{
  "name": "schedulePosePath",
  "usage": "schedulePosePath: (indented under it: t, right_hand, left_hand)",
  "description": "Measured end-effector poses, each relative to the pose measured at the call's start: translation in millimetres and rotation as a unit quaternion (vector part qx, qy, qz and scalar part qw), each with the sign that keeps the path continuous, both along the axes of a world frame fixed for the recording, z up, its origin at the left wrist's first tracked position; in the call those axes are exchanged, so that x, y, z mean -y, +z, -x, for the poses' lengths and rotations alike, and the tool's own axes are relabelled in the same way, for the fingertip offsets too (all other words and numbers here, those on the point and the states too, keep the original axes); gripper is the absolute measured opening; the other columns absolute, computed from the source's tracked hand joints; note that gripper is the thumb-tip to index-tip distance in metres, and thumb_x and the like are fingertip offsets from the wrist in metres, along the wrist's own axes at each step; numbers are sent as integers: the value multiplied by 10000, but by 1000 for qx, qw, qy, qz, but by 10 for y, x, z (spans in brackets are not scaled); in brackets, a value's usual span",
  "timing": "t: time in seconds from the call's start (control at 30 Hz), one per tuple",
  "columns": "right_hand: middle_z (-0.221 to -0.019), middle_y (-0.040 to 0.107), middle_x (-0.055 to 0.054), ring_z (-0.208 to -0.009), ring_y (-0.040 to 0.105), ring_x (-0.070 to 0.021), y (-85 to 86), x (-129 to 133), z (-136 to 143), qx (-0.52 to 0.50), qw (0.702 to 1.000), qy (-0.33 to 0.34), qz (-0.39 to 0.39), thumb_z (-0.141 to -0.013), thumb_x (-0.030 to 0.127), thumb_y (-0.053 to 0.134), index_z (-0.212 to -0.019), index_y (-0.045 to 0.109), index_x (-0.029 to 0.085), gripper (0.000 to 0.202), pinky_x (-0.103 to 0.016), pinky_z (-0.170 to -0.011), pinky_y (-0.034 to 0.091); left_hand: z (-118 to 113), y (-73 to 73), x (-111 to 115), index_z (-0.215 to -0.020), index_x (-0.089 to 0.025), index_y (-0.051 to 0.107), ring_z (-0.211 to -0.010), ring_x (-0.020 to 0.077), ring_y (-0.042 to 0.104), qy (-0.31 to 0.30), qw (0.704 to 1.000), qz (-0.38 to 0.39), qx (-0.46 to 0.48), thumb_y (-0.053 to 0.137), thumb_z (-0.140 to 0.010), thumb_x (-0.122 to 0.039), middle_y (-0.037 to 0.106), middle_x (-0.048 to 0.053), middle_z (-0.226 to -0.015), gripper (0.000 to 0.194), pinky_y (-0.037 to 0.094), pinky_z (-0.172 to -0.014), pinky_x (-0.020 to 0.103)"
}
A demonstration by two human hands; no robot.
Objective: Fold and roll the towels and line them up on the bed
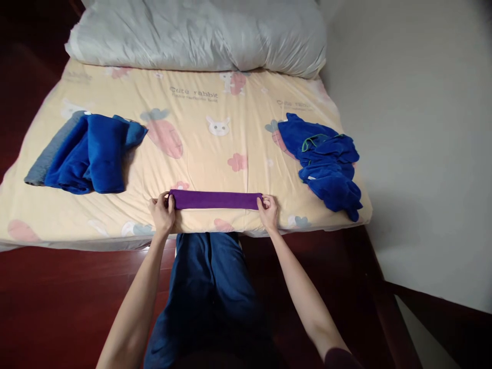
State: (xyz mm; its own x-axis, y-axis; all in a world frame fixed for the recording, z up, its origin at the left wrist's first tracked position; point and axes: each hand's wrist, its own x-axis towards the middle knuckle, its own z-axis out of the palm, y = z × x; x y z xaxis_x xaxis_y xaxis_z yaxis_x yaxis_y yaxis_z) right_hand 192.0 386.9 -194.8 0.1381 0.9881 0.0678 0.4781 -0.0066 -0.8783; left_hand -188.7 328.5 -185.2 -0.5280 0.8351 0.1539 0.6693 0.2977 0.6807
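A purple towel [216, 200], folded into a long narrow strip, stretches straight across the front of the bed. My left hand [163, 211] pinches its left end between thumb and fingers. At the other end my right hand [268, 211] grips the right corner in the same way. The strip looks flat and smooth, on or just above the sheet. To the left lie folded blue cloths [105, 154] beside a grey-blue cloth [52, 154]. On the right is a crumpled heap of blue cloth [326, 159] with a green loop on it.
The bed [200, 133] has a yellow sheet with rabbits and carrots. A rolled grey quilt [200, 36] lies along its far side. A pale wall [415, 143] borders the right side, and dark red floor [77, 292] shows in front.
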Motion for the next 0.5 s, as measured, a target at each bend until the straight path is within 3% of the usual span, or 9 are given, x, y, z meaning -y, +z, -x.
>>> schedulePosePath:
  t: [0.07,0.13,0.17,0.23,0.3,0.33,0.4,0.5]
  right_hand:
    - [-818,646,-49,-761,613,-205,105,-20,13,82,997,9,-9,-952,422,547,-1080,603,187,274,-353,-777,522]
    - [-1062,682,-131,-988,627,-260,244,-10,88,180,982,11,-56,-967,341,512,-1151,629,180,271,-440,-948,495]
    - [-1199,661,-154,-1114,599,-282,317,9,153,221,971,19,-85,-977,304,488,-1208,632,183,297,-477,-1022,456]
    - [-1415,577,-146,-1320,501,-303,443,64,319,278,948,82,-129,-999,267,454,-1342,599,210,377,-520,-1129,371]
    - [-1540,492,-102,-1447,400,-294,502,116,483,312,918,199,-146,-1005,272,470,-1459,524,250,458,-528,-1205,290]
    - [-1583,450,-82,-1489,353,-283,499,133,541,325,898,257,-147,-1001,279,489,-1505,476,262,504,-523,-1233,255]
    - [-1633,384,-61,-1535,292,-257,433,138,572,345,869,326,-139,-1000,282,504,-1567,389,268,579,-506,-1266,216]
    - [-1644,365,-60,-1543,289,-236,270,89,409,365,871,304,-122,-1014,262,480,-1595,338,254,598,-506,-1276,214]
  left_hand:
    - [-58,94,68,-1229,-162,648,-1106,319,511,24,999,5,-37,488,-979,-426,638,146,-1009,398,399,-1044,513]
    - [-226,193,205,-1305,-145,602,-1204,341,495,35,996,-23,-81,486,-981,-397,608,196,-1216,426,365,-1083,545]
    - [-349,234,281,-1345,-148,577,-1254,341,488,3,994,-42,-100,482,-983,-367,581,207,-1305,434,355,-1101,541]
    - [-634,279,389,-1424,-185,528,-1355,320,467,-130,981,-63,-126,472,-985,-289,540,189,-1439,455,340,-1142,506]
    - [-884,266,386,-1510,-222,453,-1464,298,393,-260,954,-59,-141,468,-977,-229,467,146,-1557,533,308,-1190,481]
    - [-960,241,341,-1547,-224,406,-1505,293,343,-291,944,-54,-147,461,-975,-213,416,131,-1602,575,281,-1213,482]
    - [-976,166,199,-1586,-208,340,-1536,291,291,-308,937,-40,-156,445,-980,-214,347,124,-1641,616,237,-1243,500]
    - [-691,52,16,-1584,-210,353,-1524,282,324,-321,932,-22,-166,435,-993,-245,359,115,-1630,598,221,-1256,503]
